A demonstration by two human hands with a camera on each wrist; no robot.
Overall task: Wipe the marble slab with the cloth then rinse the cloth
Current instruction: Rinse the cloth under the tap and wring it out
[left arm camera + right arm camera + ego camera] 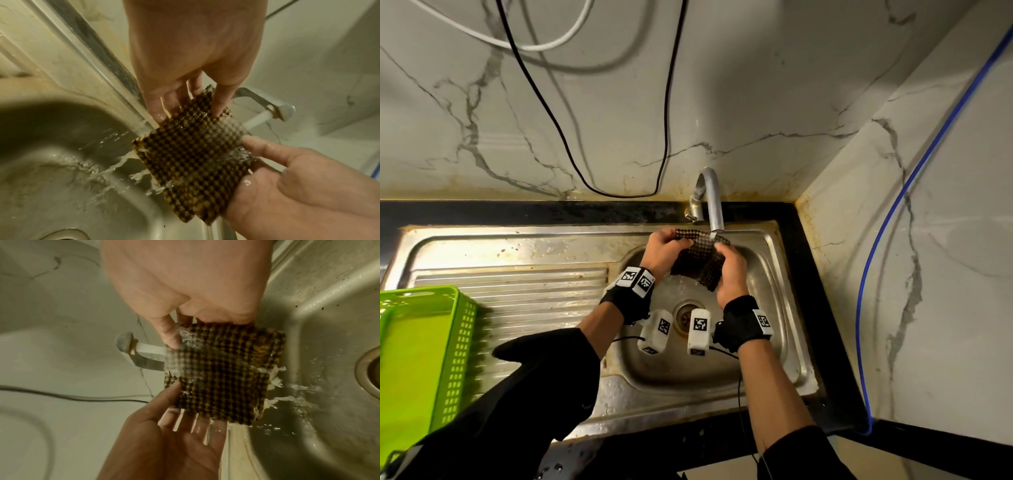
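A: Which step is this?

B: The rinse, I'd say. The cloth (698, 262) is held spread out over the sink (774, 342), right under the tap (710, 202), and water runs onto its upper corner and streams off the lower edge into the basin.

A: How are the hands holding it?

B: The left hand (662, 251) pinches one side, thumb on the front and fingers behind. The right hand (732, 270) does the same on the other side. Both grip the cloth; neither is free.

A: And the wiping?

B: Nothing here shows the slab being wiped, so I judge that part done. That is only a guess from where the cloth is.

A: What does the next move call for?

B: Probably turning or rubbing the cloth so the water reaches all of it, then squeezing it out. One hand would have to let go to shut the tap off.

A: Anything around that gets in the way?

B: A green basket (424, 346) sits on the draining board at the left, well apart from the hands. A black cable (664, 102) hangs down the marble wall (774, 85) just behind the tap, and a blue one (887, 222) runs down the side wall. Splashes could reach the black one.
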